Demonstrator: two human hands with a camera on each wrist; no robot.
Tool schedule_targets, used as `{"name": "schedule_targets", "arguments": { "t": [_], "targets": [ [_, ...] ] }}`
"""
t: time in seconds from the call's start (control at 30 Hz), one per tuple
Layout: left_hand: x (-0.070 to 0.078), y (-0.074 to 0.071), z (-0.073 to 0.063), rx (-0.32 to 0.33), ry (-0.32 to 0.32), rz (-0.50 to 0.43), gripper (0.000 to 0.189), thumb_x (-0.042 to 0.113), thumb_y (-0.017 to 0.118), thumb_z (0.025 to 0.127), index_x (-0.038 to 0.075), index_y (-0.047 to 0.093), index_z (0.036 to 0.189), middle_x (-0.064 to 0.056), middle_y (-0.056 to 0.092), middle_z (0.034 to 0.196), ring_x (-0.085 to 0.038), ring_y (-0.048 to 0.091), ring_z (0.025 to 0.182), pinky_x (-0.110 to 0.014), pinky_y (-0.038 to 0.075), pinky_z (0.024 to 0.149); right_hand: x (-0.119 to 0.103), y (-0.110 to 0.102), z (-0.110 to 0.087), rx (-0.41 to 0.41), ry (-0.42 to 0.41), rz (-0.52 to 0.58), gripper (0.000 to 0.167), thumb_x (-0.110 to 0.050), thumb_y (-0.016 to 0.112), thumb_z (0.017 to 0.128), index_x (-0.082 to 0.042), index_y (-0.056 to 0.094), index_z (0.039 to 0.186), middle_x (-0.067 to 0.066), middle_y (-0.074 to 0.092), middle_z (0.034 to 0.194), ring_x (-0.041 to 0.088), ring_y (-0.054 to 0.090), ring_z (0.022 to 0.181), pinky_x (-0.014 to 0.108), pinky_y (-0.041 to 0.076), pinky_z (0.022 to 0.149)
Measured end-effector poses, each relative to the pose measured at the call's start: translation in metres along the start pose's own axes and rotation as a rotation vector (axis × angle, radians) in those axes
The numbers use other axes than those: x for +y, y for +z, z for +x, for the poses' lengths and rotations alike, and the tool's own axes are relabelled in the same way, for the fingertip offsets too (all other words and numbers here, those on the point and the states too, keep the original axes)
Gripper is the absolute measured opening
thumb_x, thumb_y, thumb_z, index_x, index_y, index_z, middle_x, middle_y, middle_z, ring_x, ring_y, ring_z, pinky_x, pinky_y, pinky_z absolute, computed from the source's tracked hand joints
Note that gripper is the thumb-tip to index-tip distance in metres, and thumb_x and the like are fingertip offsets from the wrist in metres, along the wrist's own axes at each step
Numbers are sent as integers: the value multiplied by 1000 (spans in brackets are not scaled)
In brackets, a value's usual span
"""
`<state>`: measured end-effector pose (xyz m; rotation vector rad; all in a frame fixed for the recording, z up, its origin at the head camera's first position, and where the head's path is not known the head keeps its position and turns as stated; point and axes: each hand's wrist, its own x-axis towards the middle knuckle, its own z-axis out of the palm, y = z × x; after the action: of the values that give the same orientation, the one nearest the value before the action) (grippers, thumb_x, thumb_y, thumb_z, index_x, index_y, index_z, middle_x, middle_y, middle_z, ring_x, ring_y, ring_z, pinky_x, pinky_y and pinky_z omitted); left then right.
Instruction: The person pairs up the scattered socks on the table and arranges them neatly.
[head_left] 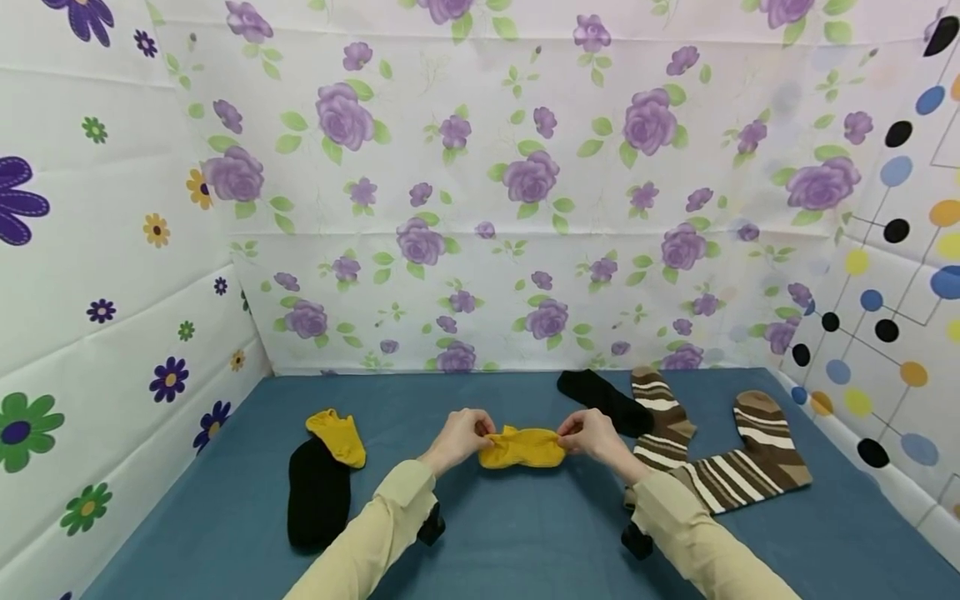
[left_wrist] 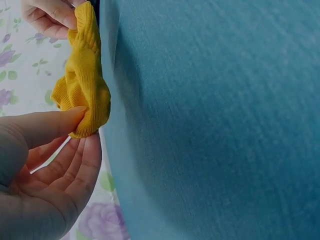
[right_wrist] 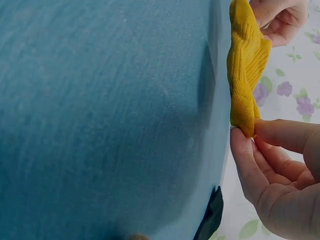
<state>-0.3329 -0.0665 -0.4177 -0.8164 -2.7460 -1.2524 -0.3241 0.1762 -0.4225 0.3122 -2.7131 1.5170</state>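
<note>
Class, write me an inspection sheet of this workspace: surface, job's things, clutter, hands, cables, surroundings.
Surface: blue cloth-covered tabletop.
Job's things: yellow ribbed-knit sock, held at both ends.
Clutter: at left, crumpled yellow fabric sock touching a long black fabric sock; at right, another black sock overlapping a brown, cream-striped sock, with a second striped sock nearby.
Hands: left hand pinches one end, right hand the other.
Cables: nothing seen.
Surroundings: white rose-print sheet behind, white flower-print sheet left, white dot-print sheet right.
</note>
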Motion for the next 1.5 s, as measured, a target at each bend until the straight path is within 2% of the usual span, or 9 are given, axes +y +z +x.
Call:
{"name": "schedule_targets", "arguments": {
  "t": [0.23, 0.43, 0.57, 0.67, 0.83, 1.0, 1.27, 1.5],
  "targets": [
    [-3, 2, -2, -29, -15, 25, 8, -6, 67, 77, -1, 62, 80, -2, 55, 70, -13, 50, 60, -25, 44, 55, 8, 5, 0, -9, 26, -14, 5, 10, 67, 74, 7, 65, 77, 8, 60, 68, 25, 60, 61, 35, 51, 57],
    [-5, 3, -2, -68, -33, 78, 8, -5, 67, 78, 1, 62, 80, -1, 55, 71, -12, 51, 62, -25, 45, 57, 11, 8, 2, -20, 29, -28, 5, 8, 67, 74, 4, 66, 77, 7, 59, 67, 20, 59, 59, 32, 51, 56],
    [-3, -2, -1, -98, -48, 89, 6, 1, 66, 81, 0, 62, 86, -2, 56, 76, -14, 53, 67, -27, 46, 60, 9, 2, 1, -47, 30, -16, 5, 6, 67, 76, 6, 66, 80, 7, 61, 70, 23, 60, 62, 32, 51, 57],
    [-1, -9, 0, -102, -52, 94, 10, 3, 64, 83, -2, 60, 91, -3, 56, 79, -17, 54, 70, -30, 46, 62, 5, -6, 1, -38, 42, -12, 6, 3, 66, 78, 6, 65, 83, 8, 61, 73, 26, 61, 67, 35, 51, 60],
    [1, -24, 2, -80, -51, 108, 7, 3, 62, 85, -1, 60, 90, -4, 56, 80, -18, 54, 72, -33, 46, 63, -1, -19, 4, -2, 17, -58, 6, -1, 64, 82, 5, 65, 84, 11, 61, 73, 32, 61, 69, 39, 50, 62],
    [-3, -37, 3, -56, -90, 136, 4, 4, 61, 85, 1, 61, 89, -3, 56, 80, -18, 54, 72, -33, 46, 63, -9, -21, 8, -3, 38, -52, 9, -2, 63, 83, 5, 65, 87, 14, 62, 74, 33, 61, 70, 40, 50, 64],
    [-9, -55, -1, 7, -133, 167, 5, 5, 62, 85, 1, 60, 87, -2, 55, 77, -16, 53, 70, -33, 45, 62, -18, -12, 13, 2, 30, -87, 7, -3, 64, 83, 3, 66, 85, 10, 62, 72, 28, 61, 68, 37, 50, 61],
    [-12, -66, -7, 33, -147, 193, 6, 7, 61, 86, 1, 60, 85, -1, 55, 75, -15, 53, 68, -32, 45, 60, -30, 6, 17, 4, 22, -53, 6, -1, 64, 82, 4, 66, 85, 8, 61, 72, 31, 61, 70, 36, 51, 62]
  ]
}}
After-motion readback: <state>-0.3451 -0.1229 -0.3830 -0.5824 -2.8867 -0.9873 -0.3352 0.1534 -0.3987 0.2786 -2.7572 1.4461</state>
